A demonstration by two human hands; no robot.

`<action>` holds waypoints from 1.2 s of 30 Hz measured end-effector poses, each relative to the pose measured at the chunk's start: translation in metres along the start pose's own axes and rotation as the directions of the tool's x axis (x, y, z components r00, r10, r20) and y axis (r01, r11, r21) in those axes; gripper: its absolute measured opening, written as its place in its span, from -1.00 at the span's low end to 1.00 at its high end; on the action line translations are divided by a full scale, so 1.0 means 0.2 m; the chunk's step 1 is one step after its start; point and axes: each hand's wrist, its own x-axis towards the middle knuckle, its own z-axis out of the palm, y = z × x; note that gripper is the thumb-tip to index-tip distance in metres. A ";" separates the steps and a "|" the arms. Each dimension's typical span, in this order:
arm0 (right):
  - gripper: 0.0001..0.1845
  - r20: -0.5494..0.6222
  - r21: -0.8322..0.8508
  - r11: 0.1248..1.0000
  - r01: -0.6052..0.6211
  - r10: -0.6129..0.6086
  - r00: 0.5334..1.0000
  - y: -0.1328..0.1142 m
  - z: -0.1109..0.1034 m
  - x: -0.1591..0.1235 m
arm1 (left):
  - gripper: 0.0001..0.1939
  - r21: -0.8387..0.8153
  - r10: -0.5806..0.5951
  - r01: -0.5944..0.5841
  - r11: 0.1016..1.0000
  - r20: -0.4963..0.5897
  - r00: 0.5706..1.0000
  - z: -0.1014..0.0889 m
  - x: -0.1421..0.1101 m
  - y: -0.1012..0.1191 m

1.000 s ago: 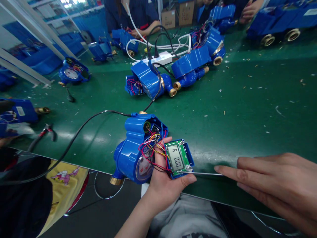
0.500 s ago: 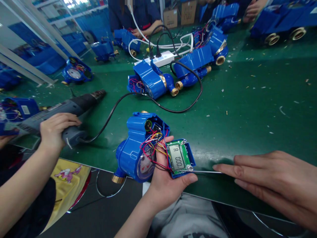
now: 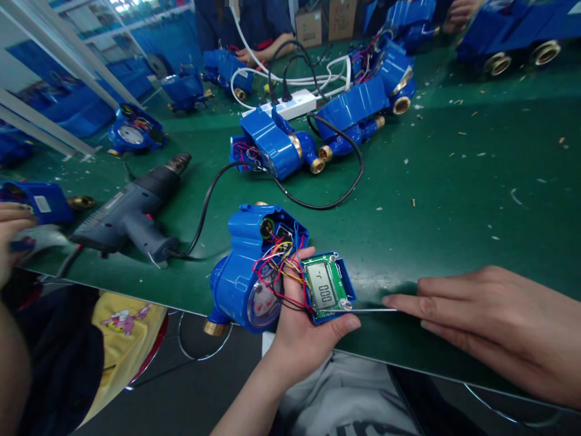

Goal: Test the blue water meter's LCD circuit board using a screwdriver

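Note:
My left hand [image 3: 299, 345] is closed around the blue-backed display module [image 3: 324, 284], a green circuit board with a small LCD that shows zeros. Red, yellow, white and black wires [image 3: 284, 266] run from it into an opened blue water meter [image 3: 242, 284] on the bench's front edge, just left of the hand. Between the fingers of my right hand [image 3: 481, 327] is a thin metal tool [image 3: 370, 310]; its handle is hidden by the hand. The tool lies across the board's lower edge, its far end near the bottom left corner of the LCD.
A grey heat gun [image 3: 136, 212] lies to the left, its black cord looping across the green bench [image 3: 454, 212]. Beyond are more blue meters [image 3: 272, 142] and a white power strip [image 3: 295, 106]. A co-worker's hand [image 3: 13, 230] is at far left; others sit across the bench.
The co-worker at left has let go of the heat gun and drawn that hand away to the left. The first character on the LCD has changed. My hands hold nearly the same pose.

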 end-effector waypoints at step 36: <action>-0.49 0.009 -0.199 0.967 0.161 -0.162 0.987 -0.02 0.01 0.02 | -0.19 -0.034 0.037 -0.035 0.999 0.054 0.998 -0.02 0.00 0.00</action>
